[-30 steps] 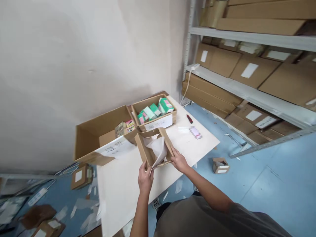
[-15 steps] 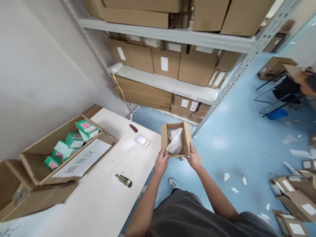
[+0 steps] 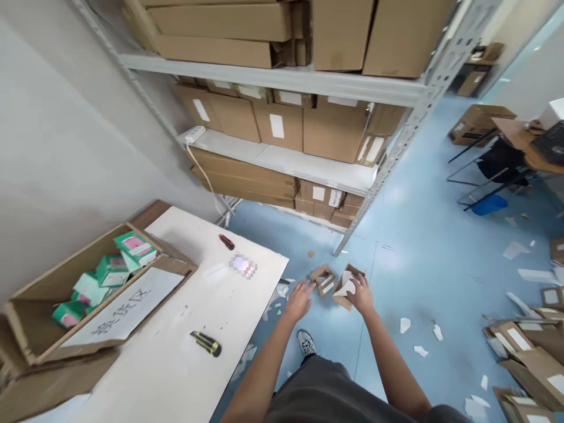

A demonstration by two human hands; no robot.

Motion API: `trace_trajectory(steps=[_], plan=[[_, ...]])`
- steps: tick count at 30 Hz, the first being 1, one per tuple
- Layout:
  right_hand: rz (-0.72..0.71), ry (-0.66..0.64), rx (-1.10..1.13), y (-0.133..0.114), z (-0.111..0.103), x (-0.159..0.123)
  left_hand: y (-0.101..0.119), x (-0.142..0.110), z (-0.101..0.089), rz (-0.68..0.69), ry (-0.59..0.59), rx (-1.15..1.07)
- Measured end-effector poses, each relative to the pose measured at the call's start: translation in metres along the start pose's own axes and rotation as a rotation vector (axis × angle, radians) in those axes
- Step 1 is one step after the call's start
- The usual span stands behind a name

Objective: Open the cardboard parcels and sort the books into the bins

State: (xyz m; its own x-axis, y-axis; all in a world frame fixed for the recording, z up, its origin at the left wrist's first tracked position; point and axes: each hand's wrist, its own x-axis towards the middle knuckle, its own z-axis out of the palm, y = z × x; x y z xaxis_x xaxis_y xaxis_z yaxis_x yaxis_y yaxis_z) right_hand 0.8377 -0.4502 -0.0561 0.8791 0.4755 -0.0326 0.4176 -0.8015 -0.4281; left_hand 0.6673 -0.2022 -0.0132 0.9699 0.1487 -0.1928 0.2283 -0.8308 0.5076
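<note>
A small open cardboard box [image 3: 342, 301] with white paper [image 3: 347, 286] in it is tilted beyond my right hand [image 3: 362, 295]. The fingers of that hand are apart and overlap the box in view; the box looks lower than the hand, and no grip on it shows. My left hand [image 3: 299, 301] is empty, fingers spread, left of the box. Past its fingertips another small open cardboard box [image 3: 323, 279] lies on the floor. On the white table [image 3: 176, 364] to the left are a yellow-black utility knife [image 3: 206, 343], a red-black utility knife [image 3: 226, 241] and a blurred-out item [image 3: 243, 265].
A large cardboard box [image 3: 145, 299] with green-and-pink packets [image 3: 134, 247] stands on the table's left side. Ahead is a metal shelf [image 3: 282, 158] stacked with cartons. Paper scraps [image 3: 405, 325] litter the blue floor, and flattened cartons [image 3: 524, 352] lie at the right.
The box with the paper has left my left hand and moved down and right, looking smaller. My hands have moved apart. The other small box on the floor has come into sight.
</note>
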Motion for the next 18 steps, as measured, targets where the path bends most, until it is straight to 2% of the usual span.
trace_trajectory(steps=[2, 5, 8, 11, 13, 15, 18], plan=[[-0.12, -0.036, 0.047, -0.024, 0.008, 0.007, -0.02, -0.028, -0.006, -0.086, 0.049, -0.018], [-0.299, -0.121, 0.106, -0.077, 0.02, 0.019, -0.049, -0.08, -0.021, -0.247, 0.164, -0.03], [-0.505, -0.176, 0.148, -0.145, 0.029, 0.025, -0.07, -0.142, -0.039, -0.423, 0.317, -0.003], [-0.718, -0.225, 0.17, -0.223, 0.039, 0.016, -0.083, -0.214, -0.053, -0.577, 0.476, 0.051], [-0.848, -0.264, 0.176, -0.275, 0.047, -0.002, -0.086, -0.267, -0.057, -0.657, 0.581, 0.082], [-0.967, -0.302, 0.183, -0.323, 0.056, -0.032, -0.084, -0.322, -0.052, -0.744, 0.676, 0.096], [-1.147, -0.358, 0.204, -0.387, 0.074, -0.101, -0.073, -0.411, -0.033, -0.91, 0.785, 0.076]])
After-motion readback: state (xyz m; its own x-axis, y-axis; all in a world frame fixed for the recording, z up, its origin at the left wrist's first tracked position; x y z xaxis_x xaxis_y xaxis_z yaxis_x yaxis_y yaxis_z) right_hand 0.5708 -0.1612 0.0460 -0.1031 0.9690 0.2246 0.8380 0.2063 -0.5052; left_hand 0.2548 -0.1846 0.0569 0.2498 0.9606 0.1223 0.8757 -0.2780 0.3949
